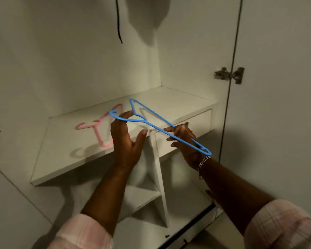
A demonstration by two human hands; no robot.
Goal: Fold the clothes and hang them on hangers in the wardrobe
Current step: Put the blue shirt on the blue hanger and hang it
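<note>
Blue hanger (pixel 152 124) held level above the wardrobe shelf (pixel 61 159). Right hand (pixel 185 141) is curled round the 4 o'clock arm; left hand (pixel 127 139), fingers spread, props the neck. Pink hanger (pixel 99 131) lies at 9 o'clock. Hook end should be gripped properly before a garment is threaded; none is visible.

Dim white wardrobe interior (pixel 79 60), shelf (pixel 65 159) above open cubbies, metal hinge (pixel 229 74) on door
</note>
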